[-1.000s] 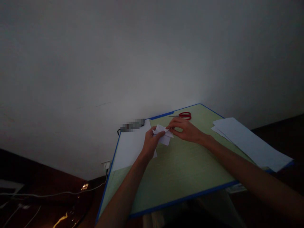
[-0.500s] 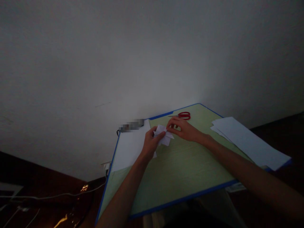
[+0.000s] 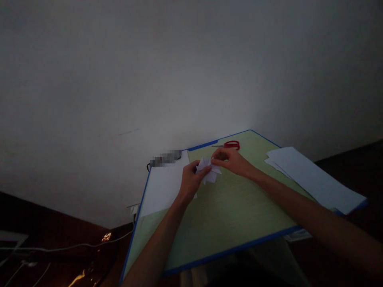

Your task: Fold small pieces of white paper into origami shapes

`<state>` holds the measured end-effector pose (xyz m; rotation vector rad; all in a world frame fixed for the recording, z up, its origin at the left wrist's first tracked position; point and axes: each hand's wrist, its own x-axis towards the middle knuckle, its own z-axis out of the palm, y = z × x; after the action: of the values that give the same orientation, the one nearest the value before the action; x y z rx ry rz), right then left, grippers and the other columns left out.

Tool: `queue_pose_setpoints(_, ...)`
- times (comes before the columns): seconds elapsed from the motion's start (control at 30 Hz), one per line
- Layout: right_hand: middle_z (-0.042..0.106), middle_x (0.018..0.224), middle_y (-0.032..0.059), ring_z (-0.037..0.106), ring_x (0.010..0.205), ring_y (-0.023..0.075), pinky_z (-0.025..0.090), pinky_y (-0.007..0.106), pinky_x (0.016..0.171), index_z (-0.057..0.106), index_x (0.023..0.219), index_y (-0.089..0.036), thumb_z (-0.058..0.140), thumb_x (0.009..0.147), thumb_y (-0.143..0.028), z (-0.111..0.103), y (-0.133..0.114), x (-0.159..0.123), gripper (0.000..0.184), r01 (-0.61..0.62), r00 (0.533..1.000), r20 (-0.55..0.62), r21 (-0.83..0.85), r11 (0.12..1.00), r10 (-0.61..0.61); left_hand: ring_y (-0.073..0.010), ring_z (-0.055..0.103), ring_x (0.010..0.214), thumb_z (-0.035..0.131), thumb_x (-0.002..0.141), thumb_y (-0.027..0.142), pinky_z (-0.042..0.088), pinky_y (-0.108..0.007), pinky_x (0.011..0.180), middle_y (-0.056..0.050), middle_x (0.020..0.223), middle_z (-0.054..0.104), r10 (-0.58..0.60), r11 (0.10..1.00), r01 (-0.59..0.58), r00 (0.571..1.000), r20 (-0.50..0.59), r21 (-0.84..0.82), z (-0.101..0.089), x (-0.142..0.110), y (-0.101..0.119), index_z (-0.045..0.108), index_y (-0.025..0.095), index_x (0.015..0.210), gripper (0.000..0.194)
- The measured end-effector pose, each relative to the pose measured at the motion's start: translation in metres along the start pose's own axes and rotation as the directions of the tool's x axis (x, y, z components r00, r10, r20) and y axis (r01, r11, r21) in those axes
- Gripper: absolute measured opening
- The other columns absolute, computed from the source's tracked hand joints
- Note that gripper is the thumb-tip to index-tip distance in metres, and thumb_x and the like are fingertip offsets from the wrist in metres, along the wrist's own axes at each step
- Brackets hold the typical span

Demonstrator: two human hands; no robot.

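A small folded white paper [image 3: 211, 175] with several pointed flaps is held above the table. My left hand [image 3: 191, 178] grips it from the left, thumb pressed on its front. With thumb and index finger, my right hand [image 3: 229, 160] pinches a flap at the paper's upper right edge. Just beyond the right hand lie scissors [image 3: 232, 144] with red handles, their blades pointing left. Beneath and to the left of my left hand, a white sheet [image 3: 161, 187] rests on the table.
The pale green table [image 3: 227, 223] has a blue edge and stands against a grey wall [image 3: 179, 71]. A stack of white paper [image 3: 317, 179] overlaps its right side. A blurred-out dark object [image 3: 165, 158] sits at the back left. White cables [image 3: 74, 248] run at the lower left.
Both hands and the folded paper have shifted slightly to the right. The right fingers have curled a little closer around the flap, and the paper has turned slightly.
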<state>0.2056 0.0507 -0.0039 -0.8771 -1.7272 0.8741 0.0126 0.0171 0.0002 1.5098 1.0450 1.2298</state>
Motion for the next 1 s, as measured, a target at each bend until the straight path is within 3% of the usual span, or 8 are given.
queue_pose_setpoints(0.4,0.072,0.079,0.0041,0.067,0.071,0.0166,0.054,0.031,0.067,0.069,0.082,-0.018,0.072,0.083,-0.038,0.0038,-0.0005,-0.0021,0.021,0.046,0.998,-0.043,-0.036,0.998,-0.048,-0.0173,0.062,0.066,0.083,0.071,0.036,0.045,-0.028,0.062,-0.006,0.077,0.074,-0.018,1.000,0.019,0.999,-0.051,0.010,-0.0004,-0.0002,-0.0002,0.078,0.015,0.083,0.024)
queue_pose_setpoints(0.7,0.073,0.080,0.0044,0.067,0.071,0.0164,0.054,0.030,0.067,0.070,0.085,-0.018,0.070,0.086,-0.039,0.0028,-0.0014,-0.0026,0.021,0.089,0.993,-0.077,-0.080,0.993,-0.095,-0.0181,0.064,0.069,0.088,0.064,0.030,0.048,-0.029,0.066,-0.006,0.083,0.075,-0.027,0.999,0.027,1.000,0.015,-0.032,0.0009,-0.0002,0.0001,0.076,0.015,0.091,0.033)
queue_pose_setpoints(1.0,0.073,0.079,0.0043,0.066,0.070,0.0160,0.055,0.030,0.067,0.070,0.085,-0.018,0.069,0.086,-0.035,0.0041,-0.0054,-0.0024,0.017,0.111,0.991,-0.064,-0.097,0.989,-0.118,-0.0179,0.063,0.069,0.084,0.070,0.037,0.047,-0.030,0.066,-0.005,0.079,0.074,-0.003,1.000,0.003,0.998,-0.063,-0.002,0.0026,-0.0009,0.0022,0.077,0.016,0.083,0.026)
